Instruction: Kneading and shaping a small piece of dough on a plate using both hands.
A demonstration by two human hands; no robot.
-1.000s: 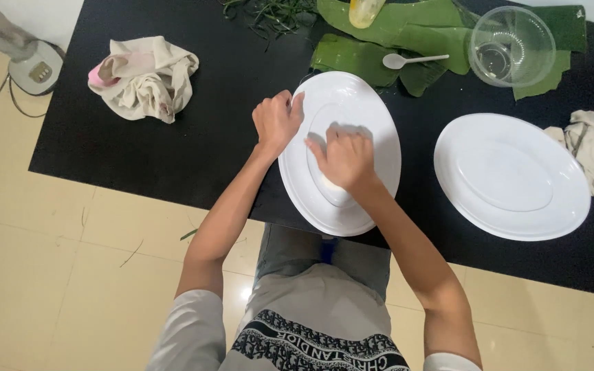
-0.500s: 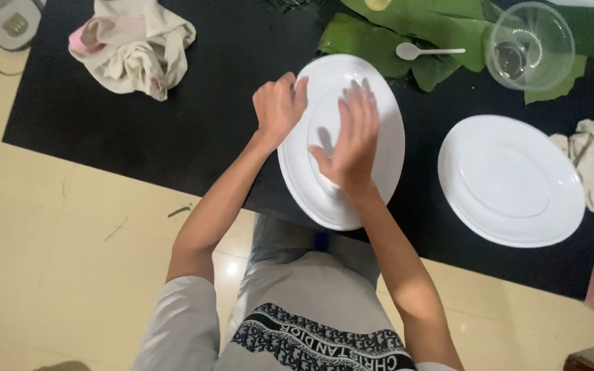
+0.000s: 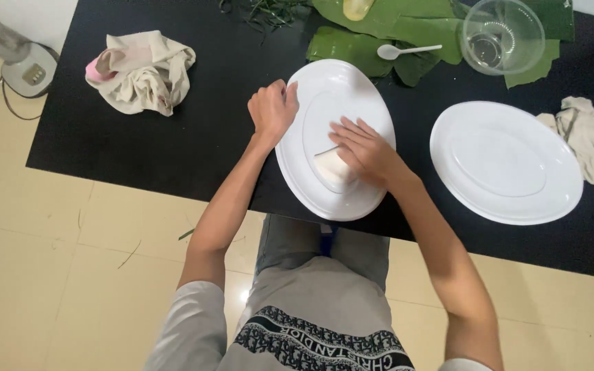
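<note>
Left hand [image 3: 271, 110]: curled, gripping plate's left rim.
Plate [image 3: 352, 82]: white oval, flat on black table [image 3: 173, 151], near front edge.
Right hand [image 3: 366, 151]: fingers spread, pressing white cloth [image 3: 330, 167] into plate's middle.
Second plate [image 3: 505, 161]: well right, untouched.

A white oval plate [image 3: 331, 89] of glossy material, with a broad rim and a shallow sunken centre, lies flat on the black surface [image 3: 173, 151], its long axis running away from the person and its near end reaching the surface's front edge. The left hand [image 3: 273, 108] grips its left rim near the far end. A small folded white cloth or tissue [image 3: 331, 165], it is hard to tell which, lies in the sunken centre toward the near end. The right hand [image 3: 366, 151] presses flat on it, fingers spread, covering most of it so only a pale corner shows.
</note>
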